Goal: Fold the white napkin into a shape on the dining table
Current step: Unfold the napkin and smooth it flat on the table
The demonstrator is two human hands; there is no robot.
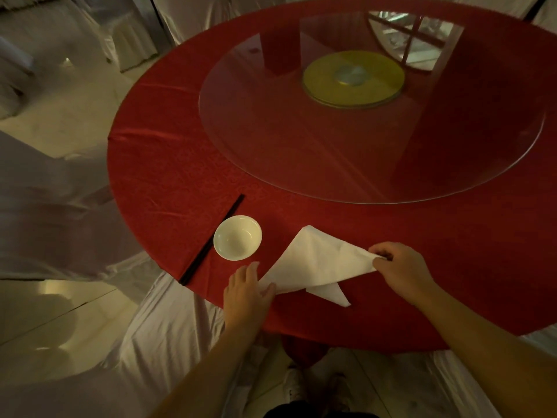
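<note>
The white napkin (pixel 316 262) lies folded into a rough triangle near the front edge of the round dining table (pixel 168 164), which wears a red cloth. A small flap pokes out below its lower edge. My left hand (pixel 245 294) rests flat on the napkin's lower left corner, pinning it with fingers and thumb. My right hand (pixel 401 271) pinches the napkin's right corner between thumb and fingers, lifted slightly off the cloth.
A small white bowl (pixel 237 237) stands just left of the napkin, with black chopsticks (pixel 211 241) lying diagonally beside it. A glass turntable (pixel 301 152) with a yellow centre disc (pixel 354 78) fills the table's middle. White-covered chairs (pixel 60 206) stand at the left and near side.
</note>
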